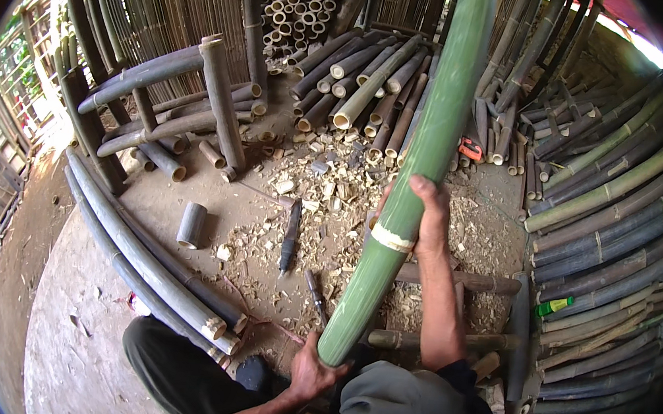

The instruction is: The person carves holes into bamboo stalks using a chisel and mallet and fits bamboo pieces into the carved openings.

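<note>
A thick green bamboo pole point(437, 129) slants up and away from my lap, with one pale ring at a node. My left hand point(311, 371) is closed round its near lower end. Farther up, just above the pale ring, my right hand point(431, 213) grips the pole from the right side, thumb laid over it; its other fingers are mostly hidden behind. On the ground left of the pole lie a dark machete-like tool point(290, 236) and a smaller tool with a dark handle point(315, 295).
Wood chips point(334, 183) litter the floor. Long grey poles point(143, 257) lie at my left, near a bamboo frame point(213, 108) and a short tube point(192, 225). Cut bamboo point(375, 83) is piled ahead; more poles point(607, 249) line the right, with a green bottle point(554, 306).
</note>
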`<state>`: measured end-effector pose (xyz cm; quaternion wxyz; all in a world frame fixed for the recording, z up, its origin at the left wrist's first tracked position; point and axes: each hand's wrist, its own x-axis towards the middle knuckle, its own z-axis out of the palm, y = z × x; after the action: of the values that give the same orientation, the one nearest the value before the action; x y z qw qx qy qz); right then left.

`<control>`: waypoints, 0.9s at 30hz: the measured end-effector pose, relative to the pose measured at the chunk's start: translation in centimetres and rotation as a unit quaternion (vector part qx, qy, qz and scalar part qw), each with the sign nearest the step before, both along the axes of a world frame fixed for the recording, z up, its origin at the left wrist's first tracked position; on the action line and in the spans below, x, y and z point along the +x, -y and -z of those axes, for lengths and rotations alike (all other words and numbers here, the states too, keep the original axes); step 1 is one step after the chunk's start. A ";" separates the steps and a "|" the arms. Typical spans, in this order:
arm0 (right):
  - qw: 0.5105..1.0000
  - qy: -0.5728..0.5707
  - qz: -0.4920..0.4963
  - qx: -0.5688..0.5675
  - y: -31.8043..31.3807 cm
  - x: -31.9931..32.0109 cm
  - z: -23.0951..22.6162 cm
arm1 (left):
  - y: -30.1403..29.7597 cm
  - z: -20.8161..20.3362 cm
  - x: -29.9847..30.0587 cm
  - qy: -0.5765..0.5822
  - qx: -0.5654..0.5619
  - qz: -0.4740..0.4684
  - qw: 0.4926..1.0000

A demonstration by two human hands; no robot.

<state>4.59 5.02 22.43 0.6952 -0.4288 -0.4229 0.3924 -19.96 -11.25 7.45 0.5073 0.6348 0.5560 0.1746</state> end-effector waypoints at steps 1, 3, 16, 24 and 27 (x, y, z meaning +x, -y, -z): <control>0.999 -0.032 -0.005 -0.019 -0.6 0.0 1.7 | 0.5 0.0 -0.9 0.027 0.005 -0.012 1.000; 0.996 -0.073 0.011 -0.053 -1.5 0.7 5.0 | 0.4 -1.2 -1.7 0.002 -0.010 0.007 1.000; 0.955 -0.157 0.069 -0.241 -5.5 3.8 20.0 | -1.1 -1.2 -1.5 0.004 -0.134 0.016 0.991; 0.916 -0.024 0.125 -0.382 -8.8 9.2 22.4 | -8.2 -0.3 2.3 -0.028 -0.110 0.006 0.994; 0.837 0.296 0.055 -0.456 -8.2 17.0 23.6 | -13.8 3.6 5.4 -0.075 -0.014 -0.006 0.997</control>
<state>21.60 13.20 -1.13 0.2828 -0.8158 -0.3572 0.3562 -14.60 2.53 3.83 0.4724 0.6352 0.5988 0.1218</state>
